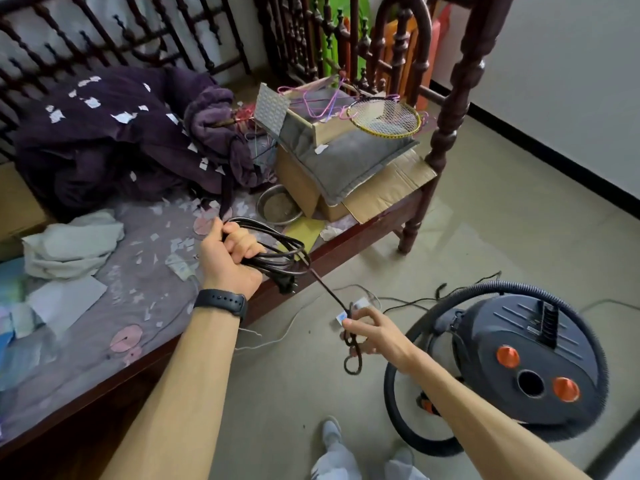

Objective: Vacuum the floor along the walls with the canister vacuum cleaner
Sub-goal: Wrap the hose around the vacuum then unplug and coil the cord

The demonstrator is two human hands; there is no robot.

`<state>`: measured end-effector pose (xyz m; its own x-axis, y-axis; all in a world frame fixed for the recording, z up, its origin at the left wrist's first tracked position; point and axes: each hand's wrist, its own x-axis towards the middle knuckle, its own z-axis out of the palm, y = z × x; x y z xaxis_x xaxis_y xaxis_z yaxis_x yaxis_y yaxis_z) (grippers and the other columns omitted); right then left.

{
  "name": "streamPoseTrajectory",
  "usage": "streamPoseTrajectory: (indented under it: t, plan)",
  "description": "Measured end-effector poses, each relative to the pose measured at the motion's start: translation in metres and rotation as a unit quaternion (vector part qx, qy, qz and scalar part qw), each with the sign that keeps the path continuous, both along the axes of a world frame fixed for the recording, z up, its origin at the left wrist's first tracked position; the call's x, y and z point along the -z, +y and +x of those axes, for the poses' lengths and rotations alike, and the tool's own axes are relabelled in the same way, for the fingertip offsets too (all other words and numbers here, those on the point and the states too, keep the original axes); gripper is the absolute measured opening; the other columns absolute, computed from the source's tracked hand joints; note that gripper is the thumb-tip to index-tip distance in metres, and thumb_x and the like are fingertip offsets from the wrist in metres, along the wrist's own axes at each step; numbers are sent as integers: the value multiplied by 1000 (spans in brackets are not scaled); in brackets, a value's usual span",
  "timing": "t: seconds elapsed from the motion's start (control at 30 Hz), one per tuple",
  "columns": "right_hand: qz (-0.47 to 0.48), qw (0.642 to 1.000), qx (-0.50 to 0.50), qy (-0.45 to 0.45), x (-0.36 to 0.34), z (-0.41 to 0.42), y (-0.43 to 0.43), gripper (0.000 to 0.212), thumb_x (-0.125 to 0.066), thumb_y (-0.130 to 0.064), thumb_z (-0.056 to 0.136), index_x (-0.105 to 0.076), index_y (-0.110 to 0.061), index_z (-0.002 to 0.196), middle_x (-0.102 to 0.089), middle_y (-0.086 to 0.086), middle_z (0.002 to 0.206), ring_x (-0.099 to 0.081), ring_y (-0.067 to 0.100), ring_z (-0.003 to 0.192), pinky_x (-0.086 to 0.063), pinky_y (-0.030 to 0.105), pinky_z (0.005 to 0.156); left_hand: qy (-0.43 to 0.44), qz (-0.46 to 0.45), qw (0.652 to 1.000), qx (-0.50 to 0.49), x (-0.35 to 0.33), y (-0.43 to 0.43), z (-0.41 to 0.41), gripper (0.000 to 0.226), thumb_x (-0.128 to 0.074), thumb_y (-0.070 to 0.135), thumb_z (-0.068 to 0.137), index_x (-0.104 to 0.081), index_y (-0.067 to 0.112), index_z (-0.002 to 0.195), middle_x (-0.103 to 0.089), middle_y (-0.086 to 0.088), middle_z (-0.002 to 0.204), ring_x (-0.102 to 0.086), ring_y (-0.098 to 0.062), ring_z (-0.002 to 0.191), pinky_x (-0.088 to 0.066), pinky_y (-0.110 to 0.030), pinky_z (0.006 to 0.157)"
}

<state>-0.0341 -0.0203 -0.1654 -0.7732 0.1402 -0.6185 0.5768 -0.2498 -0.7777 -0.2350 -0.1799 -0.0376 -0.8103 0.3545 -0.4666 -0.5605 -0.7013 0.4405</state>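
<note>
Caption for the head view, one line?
Left hand grips coiled power cord; right hand pinches a dark strand from it; canister vacuum on floor.

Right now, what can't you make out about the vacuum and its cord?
Head view:
- End of the hose, any nozzle: hidden behind the right forearm and canister vacuum cleaner.
- Where the power cord coiled in the left hand joins the canister: not visible.
- Whether the dark strand pinched by the right hand is cord or tie: blurred.
- Print on the white tag: too small.
</note>
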Motion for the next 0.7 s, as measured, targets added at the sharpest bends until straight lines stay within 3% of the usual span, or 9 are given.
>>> streamPoseTrajectory:
  t: [0.1,0.17,0.2,0.27,0.33,0.47,0.57,0.63,0.7]
  plan:
    - [201,973,-114,-16,9,12,-15,34,-60,-48,100,-56,-15,98,-71,3,78,-67,21,74,-53,34,73,20,-52,998,-20,12,6,-7,38,-41,38,104,-44,20,71,-38,10,53,-29,-5,39,-29,-17,43]
    - [324,929,-178,15,4,14,-27,33,-45,-44,107,-47,-20,84,-59,0,71,-59,27,72,-50,39,72,91,-191,977,29,24,18,2,34,-40,35,105,-45,18,76,-50,7,62,-40,-8,42,-36,-19,44]
    - [334,923,-184,51,-6,11,-33,34,-44,-42,108,-47,-20,81,-56,0,70,-55,26,69,-49,40,72,155,-287,942,79,32,25,13,33,-40,33,106,-48,16,78,-58,3,65,-48,-10,45,-41,-21,46]
    - [342,915,-176,120,-35,-4,-37,37,-53,-39,106,-57,-13,81,-58,-1,68,-54,20,65,-45,34,66,288,-431,822,236,51,35,45,35,-40,28,106,-56,12,80,-69,-2,73,-63,-13,58,-49,-26,57]
    - [339,917,-139,158,-61,-21,-26,28,-71,-37,95,-65,-11,85,-67,-2,72,-62,16,66,-48,31,64,343,-484,730,339,69,34,71,35,-45,33,103,-60,16,76,-68,4,73,-63,-11,68,-45,-28,66]
    - [229,966,-20,122,-85,-26,22,48,-87,-49,78,-56,-20,101,-75,-2,78,-70,14,68,-58,34,68,289,-408,757,422,67,27,76,71,-37,70,92,-59,5,72,-54,-5,57,-45,-18,49,-34,-28,50]
    - [246,962,-26,119,-76,-16,40,49,-74,-69,81,-65,-22,94,-61,0,71,-61,10,60,-53,33,66,335,-400,660,540,55,33,80,86,-26,100,61,-59,23,79,-48,0,68,-39,-7,52,-32,-22,50]
    - [282,949,-71,123,-64,-4,38,62,-53,-80,87,-70,-21,89,-65,3,79,-55,8,67,-46,28,68,276,-341,703,559,55,30,75,83,-48,95,61,-67,16,78,-43,-9,74,-37,-22,58,-33,-34,58]
    - [316,935,-86,137,-50,9,36,58,-50,-74,93,-69,-20,80,-61,-1,83,-54,6,74,-41,21,70,174,-254,788,533,58,21,57,78,-72,73,68,-66,-5,76,-44,-12,67,-35,-25,57,-31,-34,60]
